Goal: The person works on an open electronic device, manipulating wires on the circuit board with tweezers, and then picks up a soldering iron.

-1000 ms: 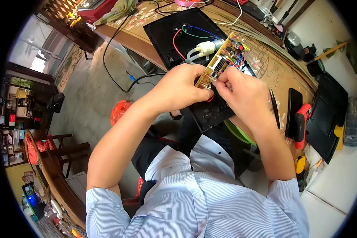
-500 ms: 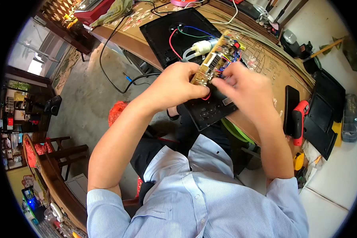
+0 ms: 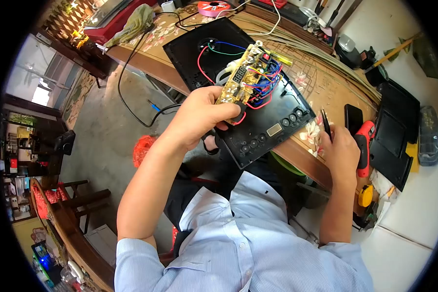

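Note:
My left hand (image 3: 207,114) is closed on the lower end of a yellow circuit board (image 3: 241,75) with a small digit display and components. Red, blue and yellow wires (image 3: 268,80) run from the board's right side. Beneath it lies a black panel (image 3: 277,109) with a row of round button parts and a small window (image 3: 274,129). Partly behind the board is a pale tube (image 3: 222,77). At the right, my right hand (image 3: 341,150) has its fingers closed around black tweezers (image 3: 325,122), whose tips point away from me over the table.
A black phone (image 3: 354,118), a red-and-black tool (image 3: 364,146) and a black plastic cover (image 3: 396,131) lie right of my right hand. A pink ribbon roll (image 3: 213,8) sits at the table's back. A black cable (image 3: 126,92) hangs over the left edge.
My right hand has left the circuit board, moved right and closed on the tweezers. The board has turned face-up in my left hand and shifted left, showing its wires and more of the panel.

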The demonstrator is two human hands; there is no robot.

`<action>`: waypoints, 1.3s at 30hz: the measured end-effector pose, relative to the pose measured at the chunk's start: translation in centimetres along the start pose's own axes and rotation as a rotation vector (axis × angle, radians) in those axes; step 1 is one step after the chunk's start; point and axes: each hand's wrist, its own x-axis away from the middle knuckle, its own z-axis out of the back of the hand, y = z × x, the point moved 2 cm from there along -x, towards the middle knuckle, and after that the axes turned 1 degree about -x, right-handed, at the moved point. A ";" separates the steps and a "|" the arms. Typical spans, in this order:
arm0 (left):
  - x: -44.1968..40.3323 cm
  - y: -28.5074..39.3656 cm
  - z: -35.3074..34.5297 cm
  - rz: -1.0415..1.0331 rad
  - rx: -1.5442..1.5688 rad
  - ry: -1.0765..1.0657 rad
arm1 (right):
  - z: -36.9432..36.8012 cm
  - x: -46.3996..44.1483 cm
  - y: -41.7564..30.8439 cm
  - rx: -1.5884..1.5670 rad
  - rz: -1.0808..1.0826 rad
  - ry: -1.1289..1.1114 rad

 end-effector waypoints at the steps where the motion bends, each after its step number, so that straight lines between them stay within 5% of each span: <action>1: 0.1 0.0 0.1 0.003 -0.004 0.004 | -0.1 -0.1 0.0 -0.006 0.001 -0.002; 7: -0.2 0.3 0.3 0.047 -0.049 -0.031 | 0.5 -0.4 -0.1 -0.102 -0.118 -0.036; 11: -0.3 0.1 0.4 0.055 -0.069 -0.062 | 0.8 -0.4 -0.1 -0.556 -0.229 0.015; 14: -0.3 0.3 0.5 0.050 -0.068 -0.092 | 2.4 -0.7 -1.6 -1.365 -0.056 -0.001; 20: -0.5 0.3 1.0 0.073 0.008 -0.119 | 5.2 -2.2 -5.3 -1.932 -0.108 -0.240; 25: -0.5 0.7 0.9 0.104 0.020 -0.132 | 4.1 -3.9 -7.0 -1.709 0.093 -0.253; 39: -0.3 1.4 0.6 0.070 0.047 -0.176 | 0.0 -4.3 -9.7 -1.665 -0.056 -0.410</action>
